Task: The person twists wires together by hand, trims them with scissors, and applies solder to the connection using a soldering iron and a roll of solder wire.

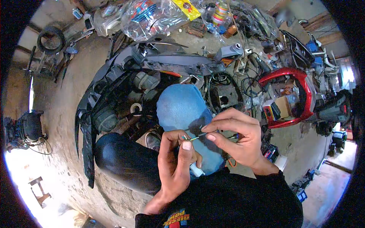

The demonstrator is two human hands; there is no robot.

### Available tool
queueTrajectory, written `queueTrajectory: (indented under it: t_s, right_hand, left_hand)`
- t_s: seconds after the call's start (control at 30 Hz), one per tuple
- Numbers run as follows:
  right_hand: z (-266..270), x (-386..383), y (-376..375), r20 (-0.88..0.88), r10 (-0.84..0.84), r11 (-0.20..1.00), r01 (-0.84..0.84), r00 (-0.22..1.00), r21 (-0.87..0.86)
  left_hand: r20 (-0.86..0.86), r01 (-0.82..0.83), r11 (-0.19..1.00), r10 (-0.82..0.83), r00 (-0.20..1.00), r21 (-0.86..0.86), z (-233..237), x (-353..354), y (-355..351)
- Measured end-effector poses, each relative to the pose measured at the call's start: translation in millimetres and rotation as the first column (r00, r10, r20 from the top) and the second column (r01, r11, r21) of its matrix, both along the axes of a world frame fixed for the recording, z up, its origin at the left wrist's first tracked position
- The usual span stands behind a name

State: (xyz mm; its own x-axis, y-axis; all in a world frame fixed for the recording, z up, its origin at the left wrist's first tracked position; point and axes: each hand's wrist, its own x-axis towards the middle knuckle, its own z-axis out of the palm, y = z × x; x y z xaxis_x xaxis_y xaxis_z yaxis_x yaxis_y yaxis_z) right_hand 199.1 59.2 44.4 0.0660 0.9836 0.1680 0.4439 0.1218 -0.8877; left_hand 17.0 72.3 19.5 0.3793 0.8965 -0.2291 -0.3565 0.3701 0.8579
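My left hand (175, 159) is closed around a small white object, with the thumb pressed on top near a thin green-tipped wire (194, 138). My right hand (235, 136) pinches the same thin wire between thumb and forefinger, a blue piece showing at its far end. Both hands work over my blue-clad knee (182, 108). What the white object is cannot be made out.
A stripped scooter frame (125, 98) with black body panels lies on the dirt floor ahead. A glossy black panel (125, 159) sits by my left arm. A red fairing (300, 95), boxes, wires, bottles and plastic bags crowd the far side. A tyre (51, 38) lies far left.
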Motion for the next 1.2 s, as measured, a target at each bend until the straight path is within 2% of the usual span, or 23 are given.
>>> queueTrajectory:
  t_s: [0.23,0.33,0.47,0.53,0.63,0.77,1.03,1.2]
  right_hand:
    - [-4,1,1,-0.057,0.007,1.0,-0.008,0.998,-0.013]
    - [-4,2,1,-0.082,0.013,0.999,-0.016,0.997,-0.031]
    - [-6,1,1,-0.125,0.019,0.999,-0.024,0.992,-0.036]
    - [-6,-1,2,-0.121,0.012,1.0,-0.015,0.993,-0.028]
    - [-5,-3,1,-0.109,0.017,0.999,-0.02,0.994,-0.032]
    - [-4,-3,2,-0.042,0.022,1.0,-0.022,0.999,0.002]
    - [-3,-3,4,-0.056,0.038,0.999,-0.037,0.998,0.024]
    - [-3,0,5,-0.063,0.06,0.998,-0.059,0.996,0.014]
  left_hand:
    - [0.014,-0.004,1.0,0.004,1.0,-0.004,-1,-1,0]
    - [-0.055,-0.071,0.998,0.071,0.996,0.003,5,8,0]
    - [-0.061,-0.041,0.999,0.042,0.997,0.016,4,7,-1]
    - [-0.007,-0.002,1.0,0.002,1.0,0.008,0,2,-1]
    - [-0.019,-0.017,1.0,0.017,1.0,0.024,-1,3,-2]
    - [-0.1,0.011,0.996,-0.002,0.995,0.084,-1,2,-2]
    - [-0.112,0.005,0.996,0.005,0.994,0.09,-5,3,-5]
    - [-0.216,0.064,0.986,-0.03,0.976,0.154,-6,0,-3]
